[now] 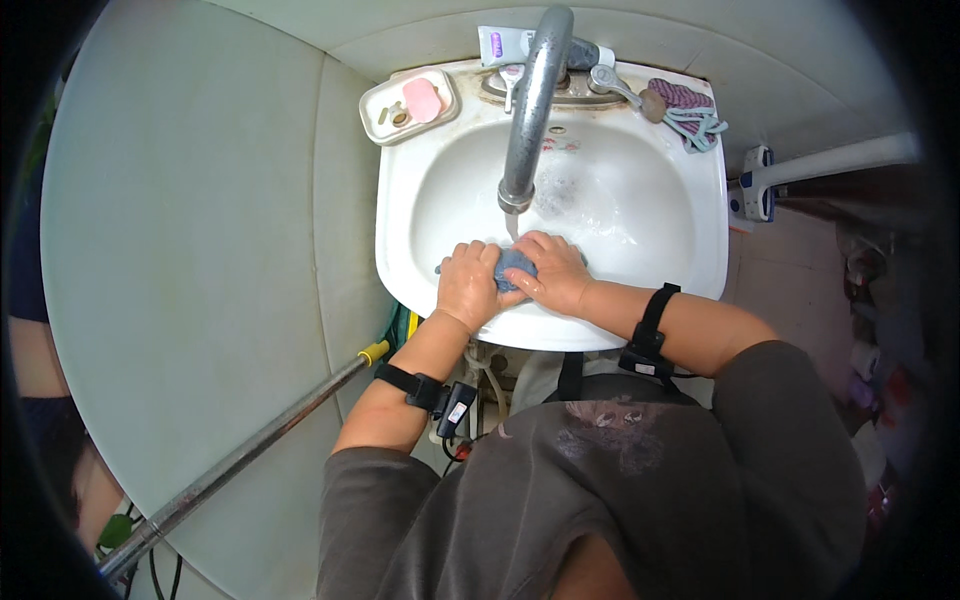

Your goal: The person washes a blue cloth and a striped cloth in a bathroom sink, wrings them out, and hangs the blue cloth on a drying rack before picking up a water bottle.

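Both my hands squeeze a wet bluish-grey cloth (509, 270) low over the front of a white ceramic washbasin (461, 184). My left hand (469, 281) grips its left part, and a small end pokes out past the fingers. From the other side my right hand (553, 271) holds the cloth with the thumb laid across it. Much of the cloth is hidden by my fingers. Water runs from the curved metal faucet (529, 120) just above my hands, and suds lie in the bowl.
A soap dish (373, 118) with pink soap (422, 100) sits at the basin's back left. Behind the faucet lies a tube (506, 46). A striped purple cloth (679, 105) rests at the back right. A metal pole (262, 442) slants along the left wall; a person stands beyond it.
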A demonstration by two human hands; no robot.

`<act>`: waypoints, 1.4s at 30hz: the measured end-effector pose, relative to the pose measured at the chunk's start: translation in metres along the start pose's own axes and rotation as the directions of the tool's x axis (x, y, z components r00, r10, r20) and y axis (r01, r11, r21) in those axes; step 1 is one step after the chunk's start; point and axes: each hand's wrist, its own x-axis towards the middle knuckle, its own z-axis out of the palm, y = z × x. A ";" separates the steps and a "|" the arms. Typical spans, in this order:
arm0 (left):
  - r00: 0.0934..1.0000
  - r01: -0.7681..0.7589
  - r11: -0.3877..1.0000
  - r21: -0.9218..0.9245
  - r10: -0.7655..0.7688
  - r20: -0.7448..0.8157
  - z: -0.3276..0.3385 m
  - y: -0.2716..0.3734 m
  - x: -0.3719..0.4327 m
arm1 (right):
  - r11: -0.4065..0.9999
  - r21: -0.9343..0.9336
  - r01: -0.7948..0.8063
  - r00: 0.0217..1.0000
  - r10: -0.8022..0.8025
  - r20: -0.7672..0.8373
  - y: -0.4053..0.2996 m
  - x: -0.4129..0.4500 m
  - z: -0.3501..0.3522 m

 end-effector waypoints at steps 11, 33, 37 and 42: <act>0.997 -0.027 0.997 -0.071 0.032 0.075 0.014 -0.024 0.037 | 0.994 -0.006 -0.108 0.992 0.108 0.059 0.018 0.056 -0.001; 0.821 0.150 0.459 -0.875 -0.552 -0.149 -0.028 0.015 -0.004 | 0.942 0.319 -0.101 0.981 0.041 0.190 0.041 0.018 -0.037; 0.874 0.033 0.406 -0.913 -0.456 -0.171 -0.039 0.029 -0.011 | 0.965 -0.237 0.112 0.977 -0.150 -0.150 0.006 0.011 -0.035; 0.730 -0.077 0.280 -0.957 -0.638 -0.245 -0.047 0.012 -0.016 | 0.930 0.368 0.016 0.993 -0.057 0.102 -0.001 0.023 -0.058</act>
